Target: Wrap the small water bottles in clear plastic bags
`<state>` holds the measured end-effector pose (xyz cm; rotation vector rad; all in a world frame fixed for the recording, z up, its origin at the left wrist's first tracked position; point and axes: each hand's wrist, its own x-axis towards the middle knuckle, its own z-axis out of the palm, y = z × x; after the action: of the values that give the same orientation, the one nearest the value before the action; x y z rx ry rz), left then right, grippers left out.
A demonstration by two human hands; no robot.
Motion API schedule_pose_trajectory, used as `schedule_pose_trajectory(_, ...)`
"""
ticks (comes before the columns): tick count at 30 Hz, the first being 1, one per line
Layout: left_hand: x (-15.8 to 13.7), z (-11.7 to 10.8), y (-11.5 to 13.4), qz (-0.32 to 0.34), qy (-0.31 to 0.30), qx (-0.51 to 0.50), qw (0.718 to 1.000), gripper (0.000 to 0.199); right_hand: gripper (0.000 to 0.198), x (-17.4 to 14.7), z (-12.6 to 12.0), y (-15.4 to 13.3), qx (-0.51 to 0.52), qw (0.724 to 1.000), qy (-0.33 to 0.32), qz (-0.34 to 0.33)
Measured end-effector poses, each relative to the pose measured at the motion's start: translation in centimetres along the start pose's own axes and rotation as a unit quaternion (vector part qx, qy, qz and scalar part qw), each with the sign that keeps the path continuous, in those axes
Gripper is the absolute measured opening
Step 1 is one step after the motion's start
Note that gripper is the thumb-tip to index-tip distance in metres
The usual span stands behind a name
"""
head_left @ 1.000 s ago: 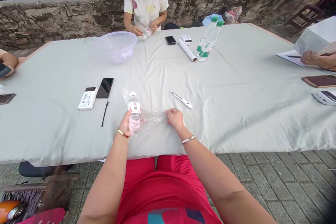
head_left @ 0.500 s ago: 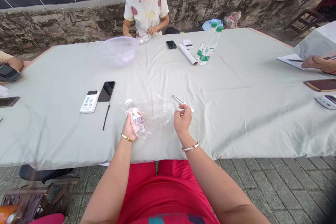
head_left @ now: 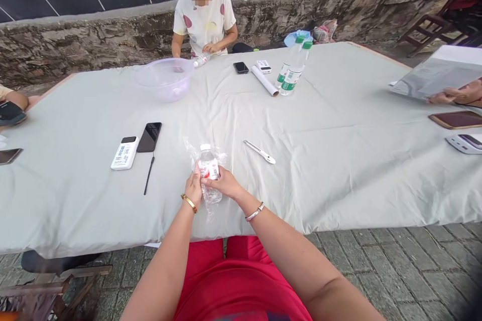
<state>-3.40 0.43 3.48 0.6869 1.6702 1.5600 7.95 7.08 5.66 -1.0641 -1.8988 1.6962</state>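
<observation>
A small clear water bottle [head_left: 209,169] with a white cap and a red-and-white label is held between both hands near the table's front edge. Crinkled clear plastic film [head_left: 191,149] lies around and behind it. My left hand [head_left: 194,185] closes on the bottle's left side, a gold bangle at the wrist. From the right, my right hand [head_left: 226,183] grips it, thumb across the label. To the right of the hands lies a white utility knife [head_left: 259,152], touched by neither.
Left of the hands lie a white power bank [head_left: 125,153], a black phone [head_left: 149,137] and a black strap [head_left: 149,176]. Farther back are a translucent basin [head_left: 165,80], a paper roll [head_left: 265,80] and two large bottles [head_left: 291,72]. A person [head_left: 205,20] sits opposite; others are at both sides.
My right hand has moved left from beside the utility knife and taken hold of the bottle. The bottle now stands more upright, with the film drawn in around it.
</observation>
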Motion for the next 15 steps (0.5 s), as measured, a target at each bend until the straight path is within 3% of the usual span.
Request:
schedule_pose_trajectory(4, 0.4, -0.3, 1.1, 0.023, 0.021, 0.094, 0.995, 0.035, 0.051, -0.2, 0.2, 0.4, 0.078, 0.996, 0.030, 0.007)
schedule_pose_trajectory(10, 0.9, -1.4, 1.4, -0.036, 0.089, 0.082, 0.992, 0.045, 0.049, -0.7, -0.4, 0.7, 0.216, 0.976, 0.019, 0.008)
schedule_pose_trajectory(15, 1.3, -2.8, 1.5, -0.047, 0.140, 0.093, 0.985, 0.041, 0.044, -1.2, -2.1, 1.3, 0.302, 0.953, -0.009, 0.018)
